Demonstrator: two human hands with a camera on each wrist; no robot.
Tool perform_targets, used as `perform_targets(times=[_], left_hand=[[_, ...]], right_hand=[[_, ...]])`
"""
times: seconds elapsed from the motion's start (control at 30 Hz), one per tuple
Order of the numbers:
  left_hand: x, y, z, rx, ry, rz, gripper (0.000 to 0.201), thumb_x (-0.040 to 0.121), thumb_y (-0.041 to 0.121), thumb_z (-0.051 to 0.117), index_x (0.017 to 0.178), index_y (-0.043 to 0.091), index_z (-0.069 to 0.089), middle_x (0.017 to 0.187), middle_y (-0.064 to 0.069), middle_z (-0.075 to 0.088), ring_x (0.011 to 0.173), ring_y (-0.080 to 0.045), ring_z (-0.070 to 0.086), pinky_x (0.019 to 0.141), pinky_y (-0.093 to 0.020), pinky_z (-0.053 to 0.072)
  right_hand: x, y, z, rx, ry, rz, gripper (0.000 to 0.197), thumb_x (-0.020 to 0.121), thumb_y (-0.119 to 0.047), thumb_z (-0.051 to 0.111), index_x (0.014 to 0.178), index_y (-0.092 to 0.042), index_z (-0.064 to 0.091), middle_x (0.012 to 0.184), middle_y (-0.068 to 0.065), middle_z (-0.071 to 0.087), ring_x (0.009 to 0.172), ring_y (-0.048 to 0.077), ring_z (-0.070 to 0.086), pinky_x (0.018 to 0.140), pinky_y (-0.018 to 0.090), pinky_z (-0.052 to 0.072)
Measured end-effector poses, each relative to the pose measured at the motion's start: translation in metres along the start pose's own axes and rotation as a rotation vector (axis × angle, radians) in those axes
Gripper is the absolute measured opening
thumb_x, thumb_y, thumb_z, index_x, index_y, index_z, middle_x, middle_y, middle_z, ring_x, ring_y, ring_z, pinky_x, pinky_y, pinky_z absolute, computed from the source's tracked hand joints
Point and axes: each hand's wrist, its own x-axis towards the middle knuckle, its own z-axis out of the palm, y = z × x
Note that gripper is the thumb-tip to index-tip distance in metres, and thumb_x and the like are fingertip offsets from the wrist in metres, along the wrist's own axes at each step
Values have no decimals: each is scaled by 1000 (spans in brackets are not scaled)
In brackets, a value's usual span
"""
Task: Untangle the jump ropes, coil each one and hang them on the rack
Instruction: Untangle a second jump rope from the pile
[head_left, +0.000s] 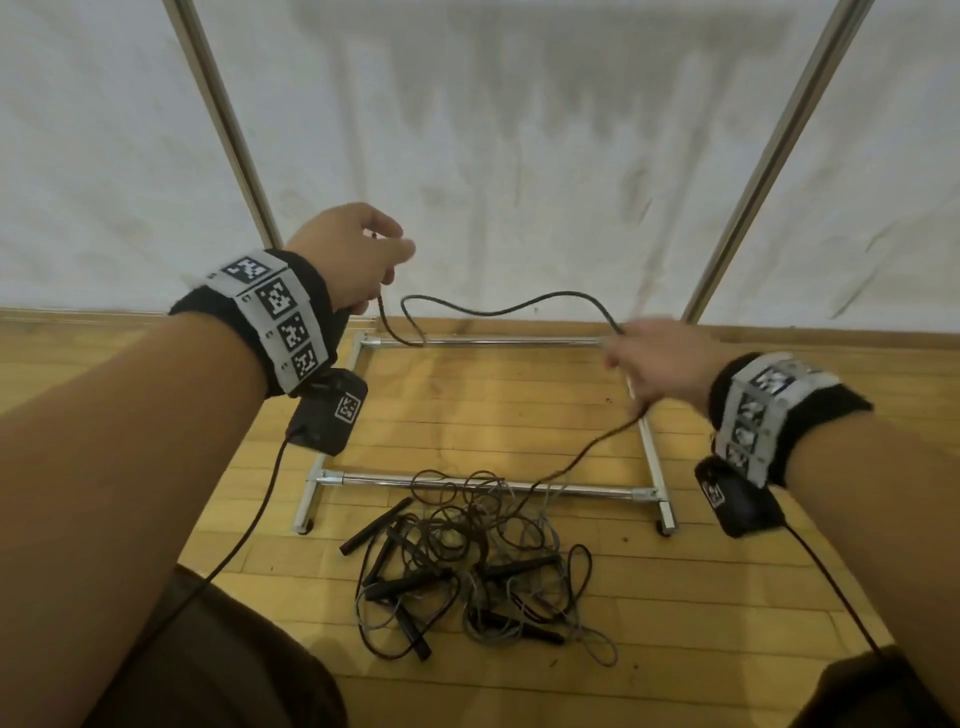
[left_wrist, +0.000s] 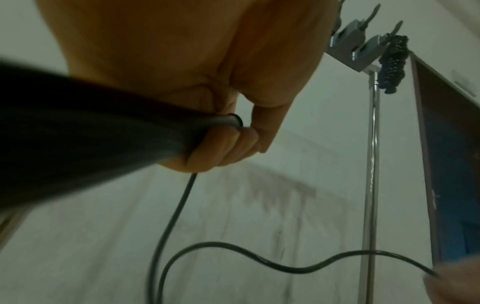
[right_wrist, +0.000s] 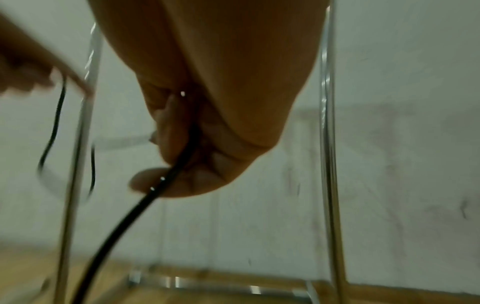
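My left hand (head_left: 358, 254) is raised at centre left and grips a black jump-rope handle (left_wrist: 78, 123) in its curled fingers (left_wrist: 223, 148). The black cord (head_left: 498, 309) sags from that hand across to my right hand (head_left: 649, 358), whose fingers (right_wrist: 179, 131) curl round the cord (right_wrist: 166, 179). From the right hand the cord drops to a tangled pile of jump ropes (head_left: 467, 561) with several black handles on the wooden floor. The chrome rack (head_left: 483, 342) stands behind the pile; its hooks (left_wrist: 363, 47) show only in the left wrist view. A coiled black rope (left_wrist: 392, 63) hangs from one hook.
The rack's base frame (head_left: 649, 457) lies on the floor around the space behind the pile, and its two uprights (head_left: 228, 130) rise against a white fabric backdrop (head_left: 493, 130). Camera cables (head_left: 249, 525) trail from both wrists. My knees are at the bottom corners.
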Motion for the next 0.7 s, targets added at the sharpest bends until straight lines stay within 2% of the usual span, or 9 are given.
perform_targets(times=[0.1,0.17,0.23,0.3,0.37,0.43,0.53,0.6,0.7], left_hand=[[-2,3,2,-47,-12,-3,17,102,22,61,114,27,71,76,-3,67,52,-13,59,51,-30,50],[-6,8,4,-94,-25,18,21,102,19,58,111,32,73,76,-3,67,52,-12,60,52,-29,52],[-12,14,9,-138,-58,74,23,102,20,61,109,35,76,72,1,67,55,-14,61,56,-31,53],[-21,23,16,-162,-119,147,25,100,20,65,111,38,77,67,5,66,57,-15,61,58,-33,53],[-32,33,25,-163,-227,236,31,98,19,69,118,42,74,64,6,62,56,-16,57,57,-34,52],[-43,41,35,-83,-378,310,39,97,21,73,127,46,69,61,4,59,53,-17,53,53,-32,48],[-54,46,45,204,-576,353,28,97,37,74,122,47,69,58,7,59,49,-15,50,48,-29,43],[-58,46,50,349,-587,362,10,96,48,70,105,43,71,57,11,61,48,-10,52,50,-27,44],[-57,46,50,497,-476,415,21,98,55,64,85,39,68,58,26,61,48,3,54,56,-23,41]], right_hand=[[-4,-16,-50,425,379,-18,26,100,-46,53,93,-24,67,71,-2,57,55,16,50,54,36,50],[-11,-28,-84,754,600,-3,22,90,-38,54,79,-22,65,56,-7,45,46,14,37,47,34,34],[-22,-38,-98,736,668,-38,17,86,-23,53,76,-22,66,57,-6,45,46,15,37,47,32,30],[-31,-47,-89,257,543,-104,23,95,-6,51,94,-16,72,77,-3,54,58,17,49,53,33,40],[-37,-60,-64,21,310,-165,22,102,-8,51,106,-14,72,97,-4,61,70,12,54,60,23,45],[-38,-72,-43,116,78,-132,18,101,-22,56,98,-18,74,89,-5,63,64,11,53,56,22,43],[-35,-80,-29,374,-108,-105,23,99,-23,57,95,-8,74,60,-2,46,48,13,38,47,29,30],[-35,-79,-29,458,-153,-122,23,100,-18,56,94,-2,71,56,-2,41,46,13,33,46,27,25],[-34,-69,-31,549,-147,-153,17,100,-12,56,92,-2,67,56,-1,42,48,14,35,47,28,27]])
